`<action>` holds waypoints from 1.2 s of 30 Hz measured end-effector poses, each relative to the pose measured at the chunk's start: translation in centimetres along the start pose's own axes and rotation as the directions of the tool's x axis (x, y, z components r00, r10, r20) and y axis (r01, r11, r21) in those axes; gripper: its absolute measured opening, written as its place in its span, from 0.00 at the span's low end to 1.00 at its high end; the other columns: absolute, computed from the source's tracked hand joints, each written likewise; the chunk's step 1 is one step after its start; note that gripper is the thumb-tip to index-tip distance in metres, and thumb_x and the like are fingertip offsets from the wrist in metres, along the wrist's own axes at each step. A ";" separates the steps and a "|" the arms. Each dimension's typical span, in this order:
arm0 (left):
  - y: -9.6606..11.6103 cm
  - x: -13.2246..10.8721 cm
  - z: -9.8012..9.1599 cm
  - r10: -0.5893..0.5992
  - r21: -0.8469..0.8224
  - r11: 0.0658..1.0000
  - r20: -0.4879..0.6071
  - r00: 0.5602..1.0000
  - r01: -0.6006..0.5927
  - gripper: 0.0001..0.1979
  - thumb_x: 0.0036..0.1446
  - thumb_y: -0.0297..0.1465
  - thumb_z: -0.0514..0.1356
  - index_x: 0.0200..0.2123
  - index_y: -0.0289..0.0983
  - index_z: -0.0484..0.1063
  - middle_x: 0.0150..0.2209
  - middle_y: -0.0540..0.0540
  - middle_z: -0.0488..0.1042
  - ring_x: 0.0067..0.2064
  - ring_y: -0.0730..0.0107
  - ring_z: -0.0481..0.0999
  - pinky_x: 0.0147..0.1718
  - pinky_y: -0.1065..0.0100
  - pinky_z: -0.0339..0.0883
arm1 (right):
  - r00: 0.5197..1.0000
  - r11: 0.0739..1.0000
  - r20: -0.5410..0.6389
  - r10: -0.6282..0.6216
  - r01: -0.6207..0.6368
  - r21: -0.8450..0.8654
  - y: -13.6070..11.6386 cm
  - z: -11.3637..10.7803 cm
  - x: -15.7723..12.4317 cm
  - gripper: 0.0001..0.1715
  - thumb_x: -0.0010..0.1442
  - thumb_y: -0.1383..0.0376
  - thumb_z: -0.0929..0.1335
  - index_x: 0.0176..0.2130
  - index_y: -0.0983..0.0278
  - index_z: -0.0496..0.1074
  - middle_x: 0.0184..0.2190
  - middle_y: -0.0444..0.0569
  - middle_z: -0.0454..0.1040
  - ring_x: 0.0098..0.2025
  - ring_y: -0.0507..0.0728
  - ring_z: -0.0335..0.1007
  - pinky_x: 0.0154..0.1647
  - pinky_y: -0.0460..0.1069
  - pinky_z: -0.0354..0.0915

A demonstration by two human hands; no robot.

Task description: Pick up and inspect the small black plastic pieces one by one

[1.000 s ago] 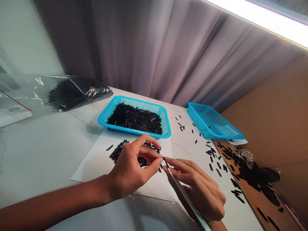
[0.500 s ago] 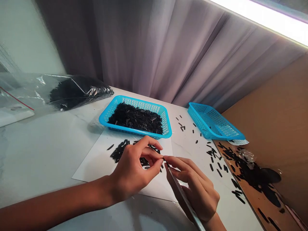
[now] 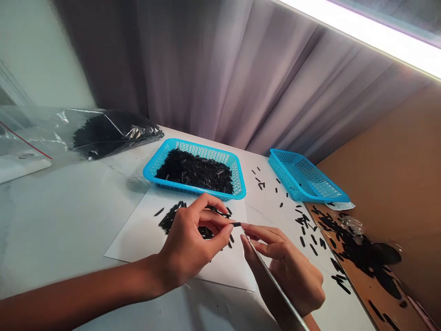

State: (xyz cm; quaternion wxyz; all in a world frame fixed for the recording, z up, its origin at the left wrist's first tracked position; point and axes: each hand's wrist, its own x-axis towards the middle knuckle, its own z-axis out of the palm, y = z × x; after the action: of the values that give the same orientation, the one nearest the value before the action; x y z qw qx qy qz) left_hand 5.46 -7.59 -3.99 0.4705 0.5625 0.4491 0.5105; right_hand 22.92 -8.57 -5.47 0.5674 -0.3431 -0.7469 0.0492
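A small black piece (image 3: 236,224) is pinched between the thumb and one finger of the left hand (image 3: 193,241). Those two fingertips are nearly together, gripping its left end; the rest projects to the right, lying roughly level. Another left finger arches above, clear of it. The right hand (image 3: 287,264) has its fingers closed around a long, thin, silvery tool (image 3: 275,281), which slants up toward the piece's free end. The right forefinger's tip is right at that end; whether the tool's tip actually touches the piece, I cannot tell. Beyond the left hand, partly hidden by it, loose black pieces (image 3: 168,220) lie on a white sheet (image 3: 129,236) on the counter (image 3: 86,202), near a blue basket (image 3: 149,174) holding more.
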 end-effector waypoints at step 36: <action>0.1 -0.3 0.1 -0.019 -0.025 1.000 0.016 1.000 0.019 0.07 0.57 0.28 0.63 0.36 0.39 0.67 0.31 0.50 0.83 0.34 0.67 0.83 0.31 0.73 0.74 | 0.999 0.999 -0.024 0.035 -0.035 0.013 -0.5 0.6 -0.3 0.07 0.58 0.72 0.73 0.32 0.62 0.74 0.35 0.53 0.84 0.33 0.62 0.82 0.27 0.54 0.77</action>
State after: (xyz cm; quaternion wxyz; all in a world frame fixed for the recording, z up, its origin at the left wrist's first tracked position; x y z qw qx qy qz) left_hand 5.54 -7.86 -3.95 0.4860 0.5563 0.4441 0.5070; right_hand 22.22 -8.95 -5.65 0.5775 -0.3531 -0.7336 0.0596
